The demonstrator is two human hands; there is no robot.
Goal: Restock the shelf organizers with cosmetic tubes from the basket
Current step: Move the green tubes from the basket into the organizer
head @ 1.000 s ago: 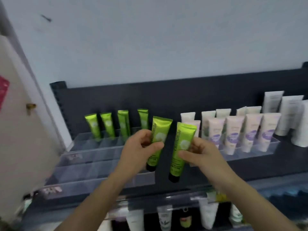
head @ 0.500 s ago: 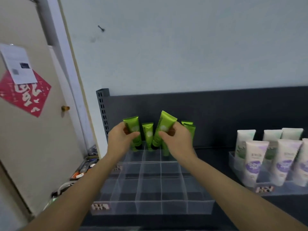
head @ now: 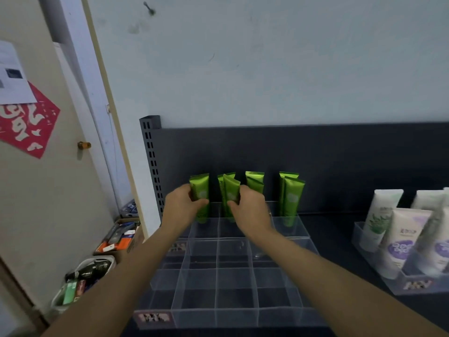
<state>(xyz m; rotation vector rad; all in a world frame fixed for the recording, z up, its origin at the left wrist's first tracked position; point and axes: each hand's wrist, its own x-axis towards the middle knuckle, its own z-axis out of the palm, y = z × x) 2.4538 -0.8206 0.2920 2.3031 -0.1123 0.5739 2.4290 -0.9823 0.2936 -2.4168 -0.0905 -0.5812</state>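
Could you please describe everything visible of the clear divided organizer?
The clear organizer looks like transparent plastic, its thin dividers forming a grid of square cells. It sits on the dark shelf, a label at its front-left corner. Upright green tubes stand only in its back rows; the left hand and right hand each grip one there.

L grip (head: 181, 210) partly hides green tube (head: 199, 189); organizer label (head: 153, 318) blurred.
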